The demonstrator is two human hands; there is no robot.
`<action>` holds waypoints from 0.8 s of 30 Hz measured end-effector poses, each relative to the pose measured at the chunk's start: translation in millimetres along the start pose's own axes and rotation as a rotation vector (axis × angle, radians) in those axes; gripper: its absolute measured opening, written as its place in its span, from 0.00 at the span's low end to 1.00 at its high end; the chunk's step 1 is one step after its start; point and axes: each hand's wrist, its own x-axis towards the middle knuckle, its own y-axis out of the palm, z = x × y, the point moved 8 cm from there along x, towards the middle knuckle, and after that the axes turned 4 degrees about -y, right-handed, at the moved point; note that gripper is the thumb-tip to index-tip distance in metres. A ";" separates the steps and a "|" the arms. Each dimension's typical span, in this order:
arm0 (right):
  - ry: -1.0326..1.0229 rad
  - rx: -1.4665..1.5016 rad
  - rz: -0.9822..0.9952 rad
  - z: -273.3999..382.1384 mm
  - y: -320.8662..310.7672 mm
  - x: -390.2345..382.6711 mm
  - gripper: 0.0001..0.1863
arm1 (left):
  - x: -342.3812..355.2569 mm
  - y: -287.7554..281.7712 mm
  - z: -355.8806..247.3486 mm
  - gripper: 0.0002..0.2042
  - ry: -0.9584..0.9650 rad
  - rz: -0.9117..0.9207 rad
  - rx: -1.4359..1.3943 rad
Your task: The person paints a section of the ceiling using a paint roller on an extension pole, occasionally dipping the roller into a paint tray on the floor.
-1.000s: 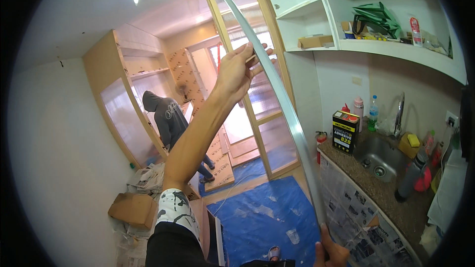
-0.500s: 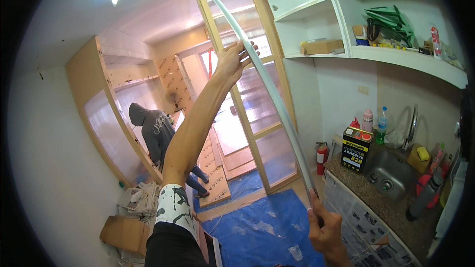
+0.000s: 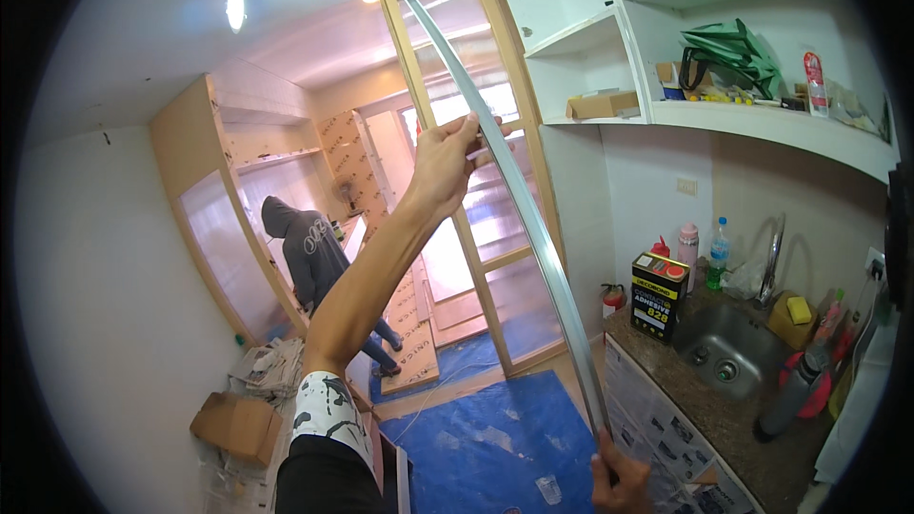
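Since a second ago the long metal strip [image 3: 519, 205] has swung more upright and shifted left in view, its top end now up by the ceiling, and the right hand [image 3: 621, 478] has risen a little from the lower edge. That strip, thin, silver and slightly bowed, runs from above the left hand [image 3: 446, 164] down to the right hand. The left-hand fingers [image 3: 473, 128] are closed around the strip partway along it, arm stretched up and forward. The right-hand fingers [image 3: 609, 452] are wrapped around its lower end. Beyond the left-hand fingers stands a wooden glazed door frame [image 3: 495, 228]. Below the right-hand fingers a blue tarp [image 3: 486, 438] covers the floor. To the right of them lies the bench [image 3: 752, 438], partly papered, with a steel sink [image 3: 728, 352], a yellow-and-black can [image 3: 659, 297] and bottles. Above it, white shelves [image 3: 762, 119] carry a green bag [image 3: 728, 48] and a small box. Far to the left of the fingers, a person in a dark hoodie [image 3: 309, 257] bends by wooden cabinets, with a cardboard box [image 3: 233, 424] and papers nearby.
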 end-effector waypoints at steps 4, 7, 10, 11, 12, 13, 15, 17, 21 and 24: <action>-0.008 -0.058 -0.007 -10.5 -56.2 -115.7 0.23 | -86.8 92.2 -28.2 0.18 -0.068 0.064 0.120; -0.019 -0.018 0.012 -22.2 -71.8 -192.1 0.20 | -139.1 109.9 -45.9 0.17 -0.019 0.092 0.179; -0.068 0.031 -0.023 -18.2 -92.7 -246.3 0.12 | -180.9 142.1 -62.2 0.16 -0.031 0.117 0.129; -0.073 0.014 -0.013 -8.7 -104.6 -260.6 0.14 | -192.0 152.7 -67.4 0.16 -0.036 0.144 0.138; -0.078 -0.004 -0.006 0.4 -112.8 -268.0 0.15 | -203.0 161.9 -72.1 0.16 -0.039 0.174 0.148; -0.036 -0.022 0.055 -3.0 -114.5 -281.0 0.16 | -212.9 169.8 -76.2 0.15 -0.064 0.176 0.169; 0.054 -0.062 0.176 -23.5 -112.4 -329.6 0.17 | -233.9 186.1 -79.4 0.14 -0.147 0.219 0.178; 0.075 -0.105 0.155 -38.8 -116.2 -372.3 0.17 | -253.4 197.7 -73.9 0.13 -0.228 0.296 0.150; 0.126 -0.125 0.153 -31.7 -126.6 -374.1 0.17 | -282.5 210.1 -58.4 0.16 -0.344 0.420 0.000; 0.150 -0.148 0.146 -25.9 -134.2 -376.2 0.16 | -293.8 219.9 -56.6 0.23 -0.387 0.496 -0.057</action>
